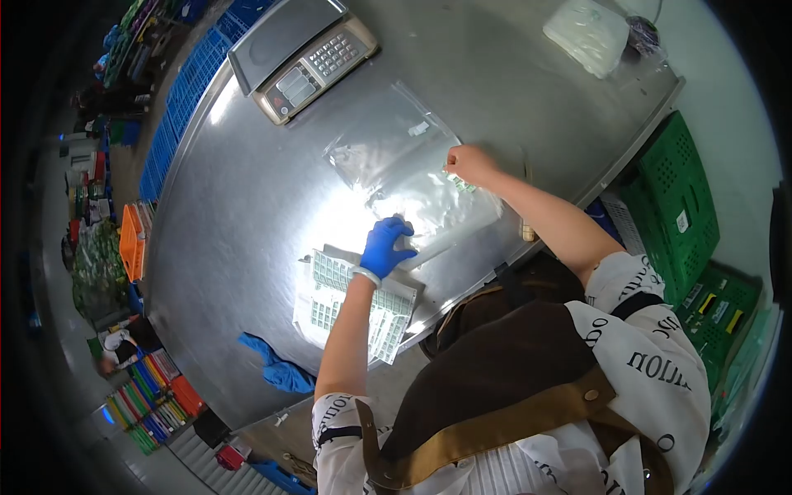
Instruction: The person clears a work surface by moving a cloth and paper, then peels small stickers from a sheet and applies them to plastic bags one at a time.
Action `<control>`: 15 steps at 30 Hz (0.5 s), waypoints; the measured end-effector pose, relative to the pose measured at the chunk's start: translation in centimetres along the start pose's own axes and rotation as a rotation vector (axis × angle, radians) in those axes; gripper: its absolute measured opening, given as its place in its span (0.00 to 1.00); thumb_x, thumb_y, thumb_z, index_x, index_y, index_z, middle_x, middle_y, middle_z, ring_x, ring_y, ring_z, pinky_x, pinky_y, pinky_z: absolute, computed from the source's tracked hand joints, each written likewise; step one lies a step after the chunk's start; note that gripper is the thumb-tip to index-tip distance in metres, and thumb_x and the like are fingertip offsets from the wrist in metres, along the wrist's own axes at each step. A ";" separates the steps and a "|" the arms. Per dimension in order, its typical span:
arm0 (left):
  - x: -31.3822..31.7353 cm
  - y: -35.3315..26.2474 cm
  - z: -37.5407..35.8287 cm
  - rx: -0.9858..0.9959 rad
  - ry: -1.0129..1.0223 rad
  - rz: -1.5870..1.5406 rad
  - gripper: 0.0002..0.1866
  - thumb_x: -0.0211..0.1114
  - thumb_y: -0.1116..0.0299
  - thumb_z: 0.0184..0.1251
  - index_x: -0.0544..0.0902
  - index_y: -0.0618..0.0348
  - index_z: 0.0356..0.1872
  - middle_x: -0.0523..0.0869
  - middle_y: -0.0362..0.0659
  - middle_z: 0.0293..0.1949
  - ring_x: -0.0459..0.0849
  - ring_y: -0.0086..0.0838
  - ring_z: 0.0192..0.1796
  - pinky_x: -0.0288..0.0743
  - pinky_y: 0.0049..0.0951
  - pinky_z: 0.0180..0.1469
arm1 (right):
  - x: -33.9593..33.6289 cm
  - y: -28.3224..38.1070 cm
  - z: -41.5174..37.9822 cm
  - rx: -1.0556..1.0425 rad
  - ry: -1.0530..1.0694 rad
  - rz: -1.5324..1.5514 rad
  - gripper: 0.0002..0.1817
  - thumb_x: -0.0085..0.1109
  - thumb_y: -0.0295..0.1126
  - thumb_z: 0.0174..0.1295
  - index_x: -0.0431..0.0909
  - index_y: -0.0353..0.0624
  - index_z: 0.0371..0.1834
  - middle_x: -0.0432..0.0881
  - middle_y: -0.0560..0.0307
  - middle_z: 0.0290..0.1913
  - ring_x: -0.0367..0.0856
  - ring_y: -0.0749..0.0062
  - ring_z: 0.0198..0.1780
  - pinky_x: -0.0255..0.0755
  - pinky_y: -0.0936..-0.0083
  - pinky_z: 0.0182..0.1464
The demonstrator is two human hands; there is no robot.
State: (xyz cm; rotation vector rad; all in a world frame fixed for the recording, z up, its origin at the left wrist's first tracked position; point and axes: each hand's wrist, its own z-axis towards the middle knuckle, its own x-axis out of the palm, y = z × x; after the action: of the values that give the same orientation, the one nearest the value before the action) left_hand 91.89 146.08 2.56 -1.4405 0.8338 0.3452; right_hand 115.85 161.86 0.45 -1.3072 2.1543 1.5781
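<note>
Clear plastic bags (388,157) lie on the steel table, with a small white label on the upper one. My left hand (388,246), in a blue glove, rests at the lower left edge of the bags, fingers apart and curved. Bare, my right hand (472,167) is closed at the right edge of the bags, its fingers pressed together; what they hold is too small to make out. A green printed patch shows just under it. Sheets of green and white labels (392,309) lie beneath and beside my left wrist.
A scale (318,70) stands at the table's far side. A blue cloth or glove (280,367) lies near the lower left edge. White bags (586,35) sit at the upper right. Green crates (681,206) stand right of the table, an orange crate (132,239) to its left.
</note>
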 end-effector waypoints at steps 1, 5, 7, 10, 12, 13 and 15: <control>0.6 0.4 -0.2 -0.025 -0.008 -0.081 0.14 0.75 0.73 0.43 0.85 0.57 0.35 0.84 0.44 0.35 0.81 0.38 0.43 0.74 0.33 0.50 | 0.1 -0.3 0.4 -0.043 -0.066 -0.122 0.13 0.65 0.39 0.57 0.79 0.41 0.35 0.82 0.53 0.28 0.80 0.63 0.29 0.70 0.66 0.31; 1.4 1.6 -0.2 -0.097 -0.060 -0.254 0.13 0.74 0.76 0.42 0.85 0.58 0.34 0.84 0.43 0.34 0.82 0.36 0.39 0.75 0.30 0.46 | -2.3 -0.4 0.9 -0.131 -0.131 -0.162 0.12 0.67 0.39 0.56 0.79 0.43 0.34 0.82 0.55 0.27 0.79 0.65 0.28 0.70 0.66 0.31; 2.7 3.6 -0.9 -0.132 -0.106 -0.276 0.11 0.71 0.73 0.51 0.86 0.59 0.37 0.84 0.43 0.33 0.81 0.33 0.38 0.74 0.29 0.45 | -4.9 0.8 -0.5 -0.082 0.012 0.145 0.12 0.67 0.38 0.55 0.79 0.43 0.35 0.81 0.56 0.26 0.79 0.68 0.27 0.70 0.67 0.30; 0.6 5.2 -0.2 -0.456 -0.253 -0.911 0.08 0.64 0.72 0.60 0.85 0.61 0.39 0.84 0.41 0.31 0.81 0.27 0.34 0.73 0.24 0.39 | -7.4 3.0 -2.7 0.035 0.236 0.574 0.12 0.68 0.35 0.54 0.80 0.42 0.37 0.80 0.57 0.26 0.78 0.70 0.27 0.69 0.68 0.29; -3.1 4.5 1.6 -0.637 -0.633 -0.850 0.10 0.51 0.76 0.66 0.82 0.65 0.38 0.82 0.38 0.30 0.78 0.20 0.32 0.70 0.22 0.34 | -7.7 3.4 -3.2 0.070 0.278 0.605 0.12 0.69 0.35 0.54 0.80 0.43 0.38 0.80 0.58 0.25 0.77 0.73 0.26 0.69 0.68 0.29; -3.9 3.9 2.0 -0.605 -0.844 -0.787 0.10 0.50 0.75 0.67 0.81 0.64 0.37 0.80 0.38 0.29 0.76 0.19 0.31 0.68 0.22 0.33 | -6.7 3.0 -2.8 0.017 0.230 0.500 0.12 0.68 0.35 0.54 0.80 0.43 0.37 0.80 0.58 0.25 0.78 0.73 0.27 0.69 0.68 0.29; -3.1 5.3 1.4 -0.512 -0.986 -0.605 0.08 0.49 0.75 0.68 0.78 0.61 0.33 0.77 0.37 0.26 0.72 0.19 0.29 0.68 0.22 0.34 | -3.4 1.3 -1.2 -0.097 0.131 0.292 0.11 0.68 0.35 0.55 0.80 0.42 0.36 0.80 0.57 0.25 0.78 0.73 0.27 0.69 0.67 0.29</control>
State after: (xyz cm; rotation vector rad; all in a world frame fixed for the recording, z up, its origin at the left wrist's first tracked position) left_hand 86.68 149.03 0.71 -1.6393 -0.5197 0.7390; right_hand 117.35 162.73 3.83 -1.1966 2.4726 1.7664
